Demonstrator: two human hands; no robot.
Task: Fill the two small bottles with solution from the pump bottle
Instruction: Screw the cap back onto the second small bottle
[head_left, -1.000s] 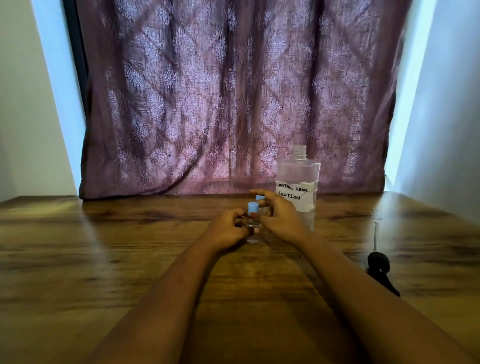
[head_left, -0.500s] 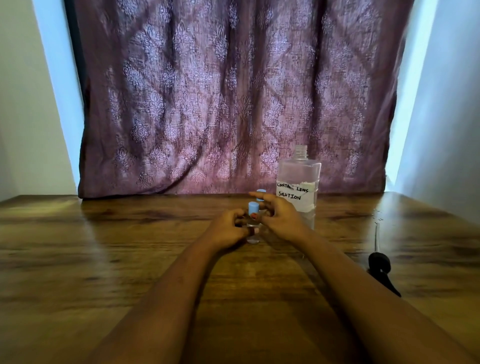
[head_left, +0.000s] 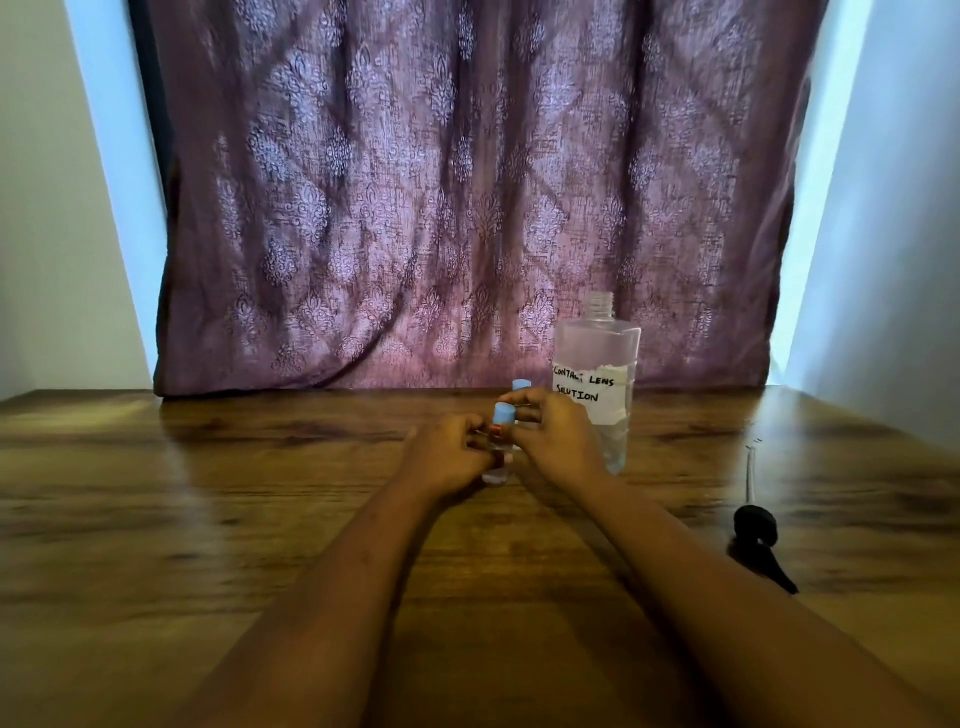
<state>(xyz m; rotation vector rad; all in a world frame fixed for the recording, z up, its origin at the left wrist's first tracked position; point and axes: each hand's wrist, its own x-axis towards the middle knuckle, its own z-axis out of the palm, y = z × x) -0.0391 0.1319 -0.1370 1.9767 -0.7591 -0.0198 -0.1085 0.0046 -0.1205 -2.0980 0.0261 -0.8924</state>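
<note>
A small clear bottle with a light blue cap (head_left: 503, 415) stands on the wooden table (head_left: 208, 519). My left hand (head_left: 447, 457) grips its body from the left. My right hand (head_left: 556, 441) rests against it from the right, fingers curled near the cap. A second small bottle shows only its blue cap (head_left: 520, 385) behind my right fingers. The large clear bottle labelled "contact lens solution" (head_left: 597, 379) stands just behind my right hand, its neck uncapped. Its black pump head with a clear tube (head_left: 756, 530) lies on the table to the right.
A purple patterned curtain (head_left: 467, 208) hangs along the table's far edge. White walls flank both sides. The pump head lies near the table's right side, close to my right forearm.
Almost nothing has moved. My right fingers have settled slightly lower around the front small bottle; both hands stay on it.
</note>
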